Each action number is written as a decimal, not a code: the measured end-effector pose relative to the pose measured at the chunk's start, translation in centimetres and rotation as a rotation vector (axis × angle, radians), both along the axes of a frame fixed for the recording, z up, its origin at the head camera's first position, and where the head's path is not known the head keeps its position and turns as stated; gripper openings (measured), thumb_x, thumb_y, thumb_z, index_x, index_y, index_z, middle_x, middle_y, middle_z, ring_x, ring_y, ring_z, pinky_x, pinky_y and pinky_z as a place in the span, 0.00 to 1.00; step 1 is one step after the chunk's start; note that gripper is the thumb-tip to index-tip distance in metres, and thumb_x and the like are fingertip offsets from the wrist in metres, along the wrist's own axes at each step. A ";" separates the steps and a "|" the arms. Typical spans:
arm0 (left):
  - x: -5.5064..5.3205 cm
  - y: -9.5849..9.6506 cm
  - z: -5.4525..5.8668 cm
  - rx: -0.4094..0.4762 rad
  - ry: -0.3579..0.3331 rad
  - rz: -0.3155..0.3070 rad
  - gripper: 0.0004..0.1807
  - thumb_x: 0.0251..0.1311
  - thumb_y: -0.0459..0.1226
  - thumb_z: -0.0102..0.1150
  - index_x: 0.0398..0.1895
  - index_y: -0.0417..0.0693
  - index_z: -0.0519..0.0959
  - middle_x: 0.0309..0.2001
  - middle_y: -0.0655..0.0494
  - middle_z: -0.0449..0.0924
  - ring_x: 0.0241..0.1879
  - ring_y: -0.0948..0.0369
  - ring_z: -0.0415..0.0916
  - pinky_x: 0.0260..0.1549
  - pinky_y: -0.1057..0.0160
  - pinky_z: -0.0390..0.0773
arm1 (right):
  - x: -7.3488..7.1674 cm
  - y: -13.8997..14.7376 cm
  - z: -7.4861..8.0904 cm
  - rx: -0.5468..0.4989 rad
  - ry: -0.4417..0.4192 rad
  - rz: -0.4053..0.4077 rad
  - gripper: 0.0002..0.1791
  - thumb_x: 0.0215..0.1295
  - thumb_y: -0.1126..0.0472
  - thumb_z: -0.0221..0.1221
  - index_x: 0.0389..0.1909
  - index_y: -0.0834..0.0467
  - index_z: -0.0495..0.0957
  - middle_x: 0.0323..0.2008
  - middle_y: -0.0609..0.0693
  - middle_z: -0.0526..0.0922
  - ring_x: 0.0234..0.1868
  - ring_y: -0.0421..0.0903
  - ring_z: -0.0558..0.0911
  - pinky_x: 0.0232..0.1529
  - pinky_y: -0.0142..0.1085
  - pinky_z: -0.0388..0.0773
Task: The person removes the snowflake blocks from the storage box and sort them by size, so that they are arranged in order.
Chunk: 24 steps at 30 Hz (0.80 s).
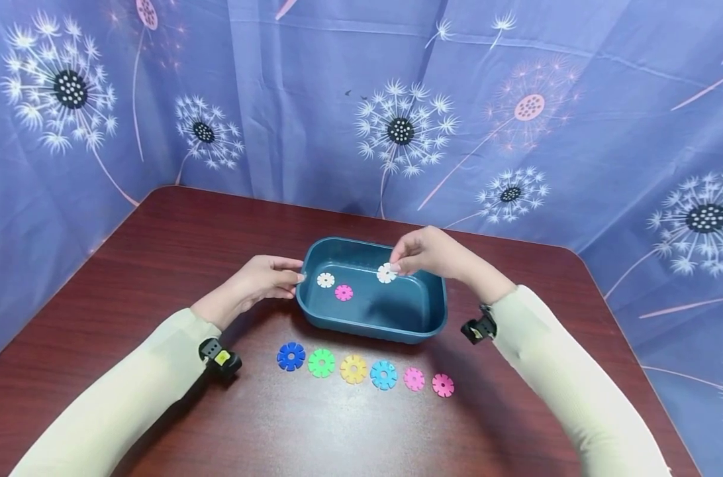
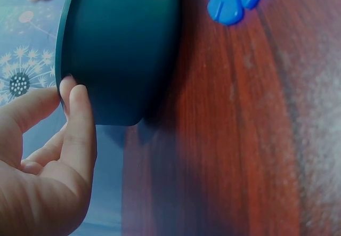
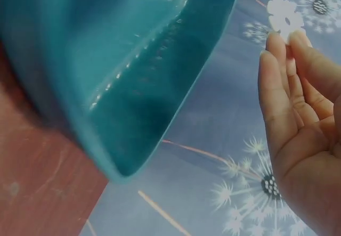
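Note:
A teal plastic basin (image 1: 367, 330) stands on the table. My left hand (image 1: 270, 281) pinches its left rim between thumb and fingers; in the left wrist view the fingertips (image 2: 80, 100) lie against the basin's outer wall (image 2: 120, 49). Above the basin's right half, my right hand (image 1: 421, 252) pinches a white notched flower disc (image 1: 386, 273) by its edge. The same white disc (image 3: 283, 16) shows between thumb and fingertips in the right wrist view. Inside the basin, a white disc (image 1: 326, 275) and a pink disc (image 1: 344, 292) lie flat on the left part of the bottom.
In front of the basin several flower discs form a row: blue (image 1: 282, 358), green (image 1: 314, 363), yellow (image 1: 345, 369), light blue (image 1: 376, 375), and two pink ones at the right end. The dark red wooden table (image 1: 159, 278) ends at a blue dandelion-print curtain (image 1: 314, 132).

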State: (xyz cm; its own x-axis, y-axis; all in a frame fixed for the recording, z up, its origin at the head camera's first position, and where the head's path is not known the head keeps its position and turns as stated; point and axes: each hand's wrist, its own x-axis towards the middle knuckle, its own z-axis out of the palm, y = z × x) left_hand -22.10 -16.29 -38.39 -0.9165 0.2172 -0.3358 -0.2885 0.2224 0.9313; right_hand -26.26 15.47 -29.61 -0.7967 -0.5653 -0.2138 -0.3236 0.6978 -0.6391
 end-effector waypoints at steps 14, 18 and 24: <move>0.1 0.1 -0.2 0.006 -0.001 0.003 0.30 0.68 0.32 0.60 0.71 0.30 0.68 0.29 0.59 0.84 0.28 0.68 0.81 0.36 0.70 0.88 | 5.7 7.1 -1.7 -0.129 -0.109 -0.113 0.07 0.65 0.67 0.65 0.39 0.68 0.84 0.33 0.53 0.88 0.35 0.42 0.88 0.43 0.36 0.89; 0.0 0.2 -0.1 -0.001 -0.002 -0.001 0.30 0.68 0.32 0.61 0.71 0.30 0.68 0.29 0.58 0.84 0.28 0.67 0.81 0.37 0.70 0.88 | 7.3 8.9 -2.4 -0.156 -0.143 -0.129 0.08 0.64 0.67 0.66 0.39 0.70 0.83 0.32 0.55 0.87 0.32 0.38 0.87 0.42 0.36 0.89; 0.0 0.2 0.1 -0.014 -0.006 0.006 0.30 0.69 0.32 0.61 0.71 0.31 0.68 0.31 0.56 0.84 0.29 0.67 0.81 0.37 0.70 0.88 | 8.8 11.0 -3.9 -0.188 -0.210 -0.160 0.10 0.65 0.67 0.66 0.40 0.73 0.81 0.33 0.57 0.87 0.32 0.36 0.86 0.41 0.34 0.89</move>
